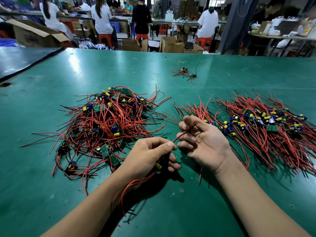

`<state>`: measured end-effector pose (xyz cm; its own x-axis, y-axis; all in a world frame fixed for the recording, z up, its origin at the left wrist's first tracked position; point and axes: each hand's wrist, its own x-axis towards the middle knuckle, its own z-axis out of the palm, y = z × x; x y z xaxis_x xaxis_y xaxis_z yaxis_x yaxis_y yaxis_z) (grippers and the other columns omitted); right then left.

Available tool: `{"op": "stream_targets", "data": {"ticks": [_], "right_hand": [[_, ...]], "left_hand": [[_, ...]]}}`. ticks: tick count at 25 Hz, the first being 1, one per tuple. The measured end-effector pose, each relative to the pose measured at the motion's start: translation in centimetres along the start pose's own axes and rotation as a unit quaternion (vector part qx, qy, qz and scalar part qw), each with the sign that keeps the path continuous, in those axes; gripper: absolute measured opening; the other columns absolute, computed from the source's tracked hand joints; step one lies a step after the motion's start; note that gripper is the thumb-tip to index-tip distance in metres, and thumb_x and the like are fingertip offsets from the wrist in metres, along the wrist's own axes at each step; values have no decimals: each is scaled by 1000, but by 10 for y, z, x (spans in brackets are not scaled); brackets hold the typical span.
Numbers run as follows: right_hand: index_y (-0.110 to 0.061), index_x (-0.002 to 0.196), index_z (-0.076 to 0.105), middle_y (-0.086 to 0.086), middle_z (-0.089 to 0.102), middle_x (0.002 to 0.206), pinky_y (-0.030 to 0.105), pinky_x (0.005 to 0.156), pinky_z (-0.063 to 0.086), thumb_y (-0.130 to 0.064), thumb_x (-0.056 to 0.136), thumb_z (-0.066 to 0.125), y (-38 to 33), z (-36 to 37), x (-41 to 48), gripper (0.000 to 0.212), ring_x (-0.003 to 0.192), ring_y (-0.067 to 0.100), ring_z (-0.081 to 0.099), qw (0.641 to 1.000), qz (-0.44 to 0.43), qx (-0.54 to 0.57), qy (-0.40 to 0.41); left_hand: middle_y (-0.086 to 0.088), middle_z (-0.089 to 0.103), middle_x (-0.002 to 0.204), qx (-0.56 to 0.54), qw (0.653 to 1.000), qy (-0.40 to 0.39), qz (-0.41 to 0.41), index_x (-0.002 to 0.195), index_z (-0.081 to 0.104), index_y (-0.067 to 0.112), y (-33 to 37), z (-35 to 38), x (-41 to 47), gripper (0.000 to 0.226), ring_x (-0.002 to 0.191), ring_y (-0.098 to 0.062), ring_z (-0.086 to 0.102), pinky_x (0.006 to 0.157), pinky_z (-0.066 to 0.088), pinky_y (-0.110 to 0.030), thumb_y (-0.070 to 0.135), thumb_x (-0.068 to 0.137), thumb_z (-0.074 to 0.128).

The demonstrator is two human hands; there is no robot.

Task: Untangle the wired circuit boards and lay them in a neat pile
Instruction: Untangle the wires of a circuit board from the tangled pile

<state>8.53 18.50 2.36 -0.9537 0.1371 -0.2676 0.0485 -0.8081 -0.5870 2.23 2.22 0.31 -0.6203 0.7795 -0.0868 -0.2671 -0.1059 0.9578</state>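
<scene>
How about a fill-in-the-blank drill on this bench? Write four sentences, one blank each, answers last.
The tangled heap lies on the person's ____ side.
The left hand and right hand hold a ____ wire between them.
The left hand also grips a circuit board with a ____ capacitor.
The neat pile rests on a ____ table.
Missing words: left; red; yellow; green.

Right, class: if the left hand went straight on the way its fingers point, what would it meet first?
Most likely the right hand, its curled fingers just ahead along the red wire the left hand pinches; depth unclear.
</scene>
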Motion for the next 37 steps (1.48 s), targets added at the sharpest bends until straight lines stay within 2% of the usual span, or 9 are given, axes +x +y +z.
{"op": "stream_targets", "data": {"ticks": [8,16,17,19,21,26,31,34,37], "right_hand": [[-9,107,76,-2,61,78,19,41,33,-78,85,42,7,2,6,80,49,7,38,986,-55,-139,77],[-14,100,77,-6,62,73,19,47,34,-58,98,45,13,-2,5,54,48,5,41,962,-78,-238,111],[-15,99,76,-6,62,76,19,49,35,-47,100,51,15,-3,4,41,49,5,44,940,-105,-302,117],[-18,96,74,-7,66,83,16,55,41,-25,98,63,20,-4,1,13,57,2,52,834,-201,-496,135],[-22,90,67,-10,65,82,16,62,42,-12,92,69,26,-4,0,10,61,4,50,740,-276,-601,120],[-23,84,52,-22,54,66,13,53,35,-6,81,76,28,-5,-4,30,52,2,43,722,-304,-621,18],[-26,80,50,-13,55,67,29,56,41,-57,70,79,46,-4,-2,43,59,7,46,624,-248,-740,-33],[-25,82,56,-7,63,70,32,59,47,-58,85,63,47,-2,-3,34,60,10,55,655,-295,-695,-6],[-28,78,60,-12,63,63,19,57,43,-42,95,57,42,-1,-2,22,53,4,53,692,-322,-644,49]], "left_hand": [[-16,63,62,-45,996,74,-4,86,60,-4,2,0,5,16,59,-34,70,52,58,-33,7,96,54],[-16,66,64,-64,992,104,-12,88,62,-1,4,-3,7,14,63,-34,71,57,61,-36,9,95,56],[-17,66,66,-74,991,108,-12,88,62,-1,5,-4,7,14,65,-35,72,60,61,-38,8,96,55],[-18,68,70,-115,986,118,-8,90,61,-1,7,-6,8,13,69,-36,72,69,61,-43,6,97,52],[-19,70,76,-148,980,135,1,93,58,0,8,-6,8,12,74,-36,72,77,58,-46,4,98,48],[-24,70,97,-186,968,160,43,100,49,5,11,-2,8,6,86,-32,72,86,56,-43,5,101,43],[-26,69,105,-222,961,160,40,103,45,9,15,-4,7,2,95,-33,71,85,56,-50,8,102,43],[-22,71,104,-236,958,161,36,98,46,12,16,-6,8,4,97,-33,71,88,54,-50,9,100,46],[-16,73,104,-209,966,147,44,96,52,13,16,-14,8,10,95,-27,72,83,58,-36,3,94,52]]}}
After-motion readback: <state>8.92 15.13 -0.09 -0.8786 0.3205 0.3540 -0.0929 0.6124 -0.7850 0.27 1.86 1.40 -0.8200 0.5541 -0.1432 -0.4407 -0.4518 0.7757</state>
